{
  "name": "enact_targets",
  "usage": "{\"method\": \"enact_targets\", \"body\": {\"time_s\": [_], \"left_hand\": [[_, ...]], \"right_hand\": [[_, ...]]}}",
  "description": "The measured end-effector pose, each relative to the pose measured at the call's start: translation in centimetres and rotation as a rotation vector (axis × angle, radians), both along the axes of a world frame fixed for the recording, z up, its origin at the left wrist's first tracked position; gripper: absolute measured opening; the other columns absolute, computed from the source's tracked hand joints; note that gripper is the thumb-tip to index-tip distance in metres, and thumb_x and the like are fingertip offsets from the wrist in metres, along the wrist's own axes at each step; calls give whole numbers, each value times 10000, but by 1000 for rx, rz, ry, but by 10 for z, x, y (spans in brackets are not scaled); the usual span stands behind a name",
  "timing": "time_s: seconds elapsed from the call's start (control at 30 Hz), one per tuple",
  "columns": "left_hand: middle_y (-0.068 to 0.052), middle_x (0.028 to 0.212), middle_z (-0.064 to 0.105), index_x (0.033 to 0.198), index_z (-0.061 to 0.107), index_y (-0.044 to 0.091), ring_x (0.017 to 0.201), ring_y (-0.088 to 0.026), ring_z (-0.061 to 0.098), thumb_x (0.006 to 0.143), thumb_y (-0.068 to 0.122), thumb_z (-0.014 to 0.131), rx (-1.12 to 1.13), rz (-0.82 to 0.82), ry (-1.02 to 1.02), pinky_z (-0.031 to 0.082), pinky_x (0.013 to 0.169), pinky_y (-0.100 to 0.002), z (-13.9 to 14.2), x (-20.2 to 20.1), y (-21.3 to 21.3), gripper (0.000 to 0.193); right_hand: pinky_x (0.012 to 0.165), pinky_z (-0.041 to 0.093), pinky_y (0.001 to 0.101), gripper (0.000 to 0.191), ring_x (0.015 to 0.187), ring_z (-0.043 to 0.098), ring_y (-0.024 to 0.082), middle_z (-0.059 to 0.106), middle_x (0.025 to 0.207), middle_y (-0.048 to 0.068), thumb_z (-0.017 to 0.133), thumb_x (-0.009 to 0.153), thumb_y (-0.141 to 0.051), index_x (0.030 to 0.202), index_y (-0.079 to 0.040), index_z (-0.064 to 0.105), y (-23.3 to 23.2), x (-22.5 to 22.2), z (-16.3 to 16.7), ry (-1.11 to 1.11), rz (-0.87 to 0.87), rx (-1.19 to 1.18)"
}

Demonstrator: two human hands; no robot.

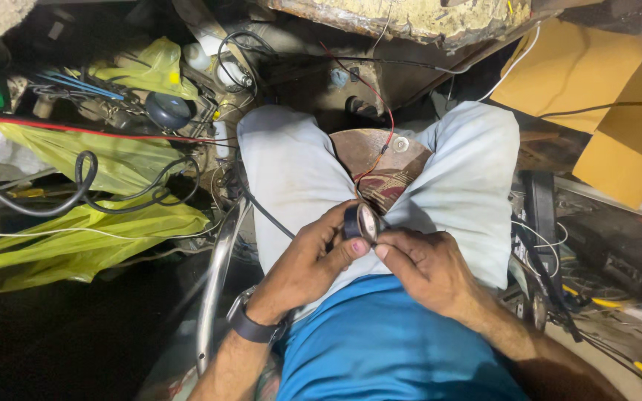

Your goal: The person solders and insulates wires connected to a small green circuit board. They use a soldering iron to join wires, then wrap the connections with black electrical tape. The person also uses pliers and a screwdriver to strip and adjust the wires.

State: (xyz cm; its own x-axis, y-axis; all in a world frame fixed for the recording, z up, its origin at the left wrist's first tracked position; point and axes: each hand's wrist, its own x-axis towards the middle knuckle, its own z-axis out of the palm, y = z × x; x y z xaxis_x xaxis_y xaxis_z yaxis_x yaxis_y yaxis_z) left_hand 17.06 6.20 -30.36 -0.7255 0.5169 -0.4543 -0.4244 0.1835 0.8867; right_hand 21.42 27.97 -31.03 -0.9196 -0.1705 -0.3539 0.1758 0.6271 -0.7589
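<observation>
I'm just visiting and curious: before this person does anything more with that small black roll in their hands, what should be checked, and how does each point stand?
1. Left hand grips the black tape roll: ok.
2. Right hand touches the roll: ok.
3. Loose tape end found: cannot tell.
4. Red wire within reach over the lap: ok.
5. Wire clear of other things: not ok, black cables and yellow plastic bags crowd the side.

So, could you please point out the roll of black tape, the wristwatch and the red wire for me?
Roll of black tape (360, 221), head view, on its dark outer band between both hands.
Wristwatch (250, 325), head view, on the strap around the left wrist.
Red wire (76, 129), head view, on its straight stretch over the yellow bags.
</observation>
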Motion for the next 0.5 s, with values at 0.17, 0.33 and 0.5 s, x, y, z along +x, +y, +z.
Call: {"method": "enact_targets", "body": {"time_s": [0.17, 0.33, 0.5], "left_hand": [[-16, 988, 608, 1274, 657, 94, 901, -131, 575, 766, 255, 860, 116, -128, 263, 511, 711, -284, 11, -6, -13, 570], [-58, 1032, 690, 992, 670, 92, 951, -196, 688, 824, 322, 881, 91, -142, 283, 560, 847, -340, 15, -8, -5, 354], [-92, 1042, 648, 1314, 583, 63, 876, -259, 669, 601, 343, 928, -193, -101, 332, 545, 761, -368, 32, -1, 3, 841]], "right_hand": [[574, 550, 380, 193, 590, 690, 284, 715, 690, 114, 640, 932, -268, 981, -102, 725, 9, -2, -11, -165, -20, -118], [571, 507, 442, 172, 631, 673, 330, 691, 734, 129, 613, 943, -251, 945, -94, 683, 14, -4, -8, 60, 204, 2], [543, 470, 485, 140, 623, 657, 348, 675, 678, 114, 632, 911, -223, 931, -90, 668, 8, -7, 7, 173, 344, 48]]}}
